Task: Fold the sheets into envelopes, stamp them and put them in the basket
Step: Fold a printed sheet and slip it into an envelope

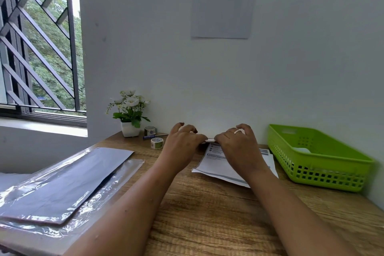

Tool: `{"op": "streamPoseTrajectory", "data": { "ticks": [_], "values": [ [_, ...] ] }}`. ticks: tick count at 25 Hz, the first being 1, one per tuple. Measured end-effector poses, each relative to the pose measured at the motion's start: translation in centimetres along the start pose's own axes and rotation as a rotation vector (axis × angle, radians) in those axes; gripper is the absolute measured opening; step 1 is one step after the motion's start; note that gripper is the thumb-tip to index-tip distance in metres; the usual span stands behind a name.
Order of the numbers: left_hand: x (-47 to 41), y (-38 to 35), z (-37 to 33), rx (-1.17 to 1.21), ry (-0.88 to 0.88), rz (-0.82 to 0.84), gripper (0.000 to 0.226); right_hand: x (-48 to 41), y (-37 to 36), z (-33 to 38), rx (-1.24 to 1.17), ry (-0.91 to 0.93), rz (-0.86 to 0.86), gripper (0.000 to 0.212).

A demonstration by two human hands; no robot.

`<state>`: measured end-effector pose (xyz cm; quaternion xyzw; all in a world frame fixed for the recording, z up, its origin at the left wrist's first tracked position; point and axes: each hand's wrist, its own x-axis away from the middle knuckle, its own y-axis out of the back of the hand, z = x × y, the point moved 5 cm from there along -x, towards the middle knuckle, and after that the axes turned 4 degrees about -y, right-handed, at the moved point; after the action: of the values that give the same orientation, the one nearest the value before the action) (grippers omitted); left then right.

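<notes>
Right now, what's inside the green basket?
In the green basket, only a pale patch like a sheet shows near the middle. The near wall hides the rest of the floor, so I cannot tell what else lies there.

Both bare forearms reach forward, nearly parallel, palms down. The left hand [182, 143] and right hand [239, 145] sit close together, thumb tips almost meeting between them, pinching inward. Their other fingers [246, 129] arch upward, curled; 1 right-hand finger wears a ring.

- White printed sheet [218, 162] lies flat on the wood desk, far edge folded up.
- Green slotted basket [324, 164] sits just right of it.
</notes>
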<state>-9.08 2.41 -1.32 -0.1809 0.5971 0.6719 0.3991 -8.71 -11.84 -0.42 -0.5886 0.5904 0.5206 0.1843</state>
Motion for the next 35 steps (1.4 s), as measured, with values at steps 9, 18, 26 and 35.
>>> {"op": "streamPoseTrajectory", "data": {
  "ticks": [9,18,26,35],
  "values": [
    [0.3,0.3,1.9,0.092,0.042,0.071,0.027,0.3,-0.7,-2.0,-0.009,-0.101,0.096,0.02],
    [-0.2,0.4,0.2,-0.036,-0.047,-0.031,0.018,-0.1,0.2,0.2,-0.004,0.001,0.015,0.022],
    [-0.1,0.4,0.7,-0.056,-0.058,-0.08,0.019,-0.2,0.1,-0.2,-0.052,-0.006,0.077,0.033],
    [0.5,0.9,1.0,-0.084,-0.092,-0.167,0.016,-0.1,-1.4,-1.4,-0.217,-0.027,0.134,0.044]
  ]
}}
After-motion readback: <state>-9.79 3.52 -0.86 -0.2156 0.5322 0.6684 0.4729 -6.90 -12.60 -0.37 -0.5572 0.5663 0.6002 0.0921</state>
